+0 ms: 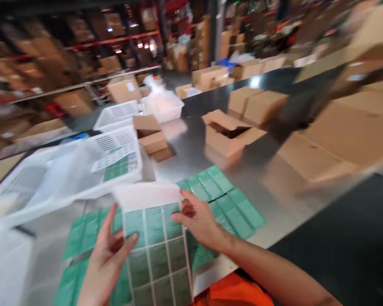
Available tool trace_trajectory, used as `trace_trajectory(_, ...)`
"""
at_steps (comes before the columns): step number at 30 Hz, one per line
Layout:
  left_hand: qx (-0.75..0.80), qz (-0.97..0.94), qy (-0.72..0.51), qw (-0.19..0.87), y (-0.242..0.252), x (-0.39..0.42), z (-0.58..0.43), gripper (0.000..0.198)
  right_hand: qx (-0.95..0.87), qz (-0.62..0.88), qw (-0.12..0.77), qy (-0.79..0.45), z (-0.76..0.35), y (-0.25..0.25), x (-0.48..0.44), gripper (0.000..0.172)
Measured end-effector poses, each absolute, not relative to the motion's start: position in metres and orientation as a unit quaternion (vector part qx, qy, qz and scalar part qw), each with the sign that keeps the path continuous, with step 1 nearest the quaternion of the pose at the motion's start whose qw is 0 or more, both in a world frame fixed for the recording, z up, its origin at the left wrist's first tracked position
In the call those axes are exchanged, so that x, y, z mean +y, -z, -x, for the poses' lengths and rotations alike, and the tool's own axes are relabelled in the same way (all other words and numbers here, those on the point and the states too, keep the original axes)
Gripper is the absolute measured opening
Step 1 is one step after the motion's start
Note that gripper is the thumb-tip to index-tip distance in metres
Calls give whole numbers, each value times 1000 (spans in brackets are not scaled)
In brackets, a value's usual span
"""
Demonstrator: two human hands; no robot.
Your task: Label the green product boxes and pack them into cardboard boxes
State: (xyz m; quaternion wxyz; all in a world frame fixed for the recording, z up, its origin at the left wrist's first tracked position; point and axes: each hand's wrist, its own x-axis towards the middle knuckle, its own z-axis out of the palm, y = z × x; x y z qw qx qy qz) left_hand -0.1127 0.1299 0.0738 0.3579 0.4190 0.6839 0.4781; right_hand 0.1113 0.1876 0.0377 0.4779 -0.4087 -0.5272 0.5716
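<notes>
A white-bordered sheet of green stickers (158, 248) is held up in front of me, its blank top edge curling back. At its upper right side, my right hand (198, 216) pinches the edge between thumb and fingers. My left hand (107, 255) grips the left edge, thumb over the front and fingers at the border. Rows of flat green packets (236, 212) lie on the metal table (191, 140) to the right of the sheet. More green packets (79, 238) lie to the left, partly covered by my left hand.
A white plastic basket (83, 187) at left holds printed sheets. Behind it stand another white basket (172, 111) with a plastic bag and a small carton (153, 140). An open carton (226, 140) and closed boxes (258, 104) stand further back. Large cartons (332, 140) line the right.
</notes>
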Motion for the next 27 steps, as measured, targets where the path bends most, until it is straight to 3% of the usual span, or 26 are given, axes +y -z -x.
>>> trace_trajectory(2,645,-402,-505,408,-82,123,105,98,-547,399,471,-565,-114,-38,189,44)
trace_trajectory(6,630,-416,-520,400,-86,128,96,93,-512,395,484,-590,-116,-35,185,87)
trace_trajectory(8,632,-433,-511,390,-85,131,99,85,-509,398,488,-587,-117,-33,183,92)
trace_trajectory(10,633,-459,-490,385,-84,132,104,74,-532,396,485,-569,-119,-32,182,83)
trace_trajectory(13,634,-502,-440,392,-82,133,108,60,-618,387,438,-526,-125,-34,183,51)
trace_trajectory(15,638,-518,-412,393,-81,133,109,59,-665,387,409,-490,-130,-37,185,38)
trace_trajectory(18,647,-501,-413,400,-79,131,108,55,-666,402,417,-471,-134,-40,188,36)
trace_trajectory(21,665,-489,-404,394,-78,128,108,34,-656,418,417,-471,-136,-40,188,26)
trace_trajectory(23,685,-509,-386,349,-79,127,106,23,-659,422,425,-454,-136,-40,186,17)
trace_trajectory(27,661,-563,-434,240,-83,125,103,26,-629,419,457,-469,-138,-46,182,8)
